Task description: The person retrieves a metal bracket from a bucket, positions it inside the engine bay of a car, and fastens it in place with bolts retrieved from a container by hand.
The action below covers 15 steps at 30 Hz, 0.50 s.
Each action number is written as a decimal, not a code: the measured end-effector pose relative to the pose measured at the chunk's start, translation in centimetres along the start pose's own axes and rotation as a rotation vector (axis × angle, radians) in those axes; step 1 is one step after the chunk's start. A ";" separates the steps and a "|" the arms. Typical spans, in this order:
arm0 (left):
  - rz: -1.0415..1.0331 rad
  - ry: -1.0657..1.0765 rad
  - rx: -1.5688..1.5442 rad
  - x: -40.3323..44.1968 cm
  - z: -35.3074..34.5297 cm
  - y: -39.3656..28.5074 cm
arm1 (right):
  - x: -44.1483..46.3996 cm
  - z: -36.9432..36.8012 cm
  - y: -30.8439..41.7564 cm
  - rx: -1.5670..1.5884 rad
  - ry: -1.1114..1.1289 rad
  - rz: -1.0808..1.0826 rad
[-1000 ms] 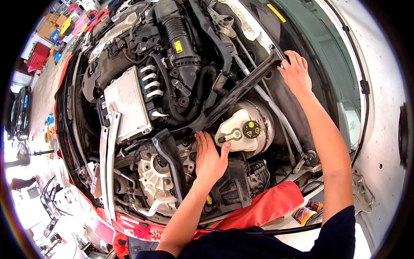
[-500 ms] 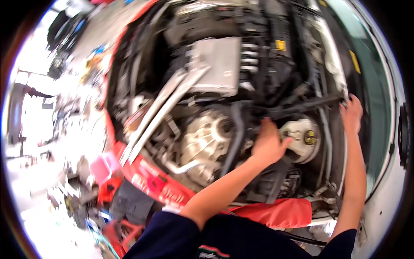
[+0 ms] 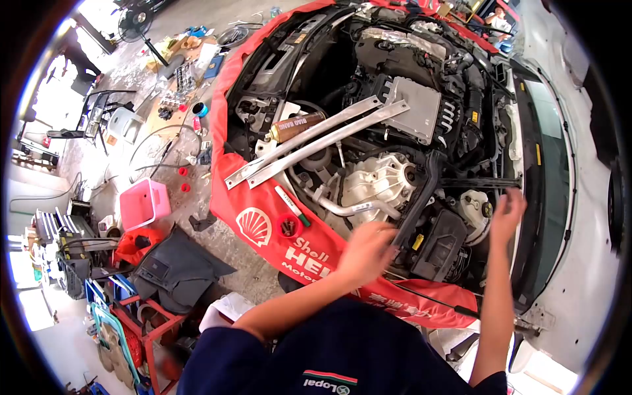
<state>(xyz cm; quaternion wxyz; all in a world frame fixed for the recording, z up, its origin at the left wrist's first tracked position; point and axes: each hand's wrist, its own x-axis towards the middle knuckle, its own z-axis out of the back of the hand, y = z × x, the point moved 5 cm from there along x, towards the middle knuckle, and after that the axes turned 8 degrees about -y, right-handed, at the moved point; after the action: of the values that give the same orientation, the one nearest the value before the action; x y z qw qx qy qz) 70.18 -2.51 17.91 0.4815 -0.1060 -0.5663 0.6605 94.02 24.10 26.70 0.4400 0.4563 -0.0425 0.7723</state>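
Observation:
My left hand [image 3: 367,252] is over the front edge of the engine bay, slightly smeared by motion. Its fingers look loosely bent and apart, with nothing visible in them. My right hand [image 3: 508,214] is raised near the windscreen side, fingers apart, close to the end of a black bar [image 3: 479,183]. Whether it touches the bar I cannot tell. Between my hands are a pale brake fluid reservoir [image 3: 475,207] and a black box [image 3: 438,243]. A cast metal gearbox housing [image 3: 378,181] lies beyond my left hand.
Two long metal bars [image 3: 329,141] lie across the bay beside a brown spray can [image 3: 297,126]. A red fender cover [image 3: 230,210] carries a marker [image 3: 291,205] and a small red cup [image 3: 288,226]. A pink bin [image 3: 145,204] stands on the cluttered floor.
My view has pulled back and turned, showing more floor. My left hand has drawn back from beside the reservoir toward the front edge. My right hand has come away from the bar's end.

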 end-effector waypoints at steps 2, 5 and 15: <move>0.073 -0.223 0.250 -3.4 6.8 4.5 | -3.4 -0.3 7.9 0.146 0.141 -0.023; 0.215 -0.418 0.451 -6.9 14.4 10.3 | -10.0 -2.3 19.1 0.347 0.436 -0.069; 0.311 -0.201 0.428 -7.9 14.3 17.4 | -24.6 -17.2 37.7 0.241 0.866 0.190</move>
<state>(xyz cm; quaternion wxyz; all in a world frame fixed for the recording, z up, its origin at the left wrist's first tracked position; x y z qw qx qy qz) 55.45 -15.86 4.71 0.3271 -0.0217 -0.4359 0.8382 60.27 -6.56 11.13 0.2881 0.1332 0.1937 0.9283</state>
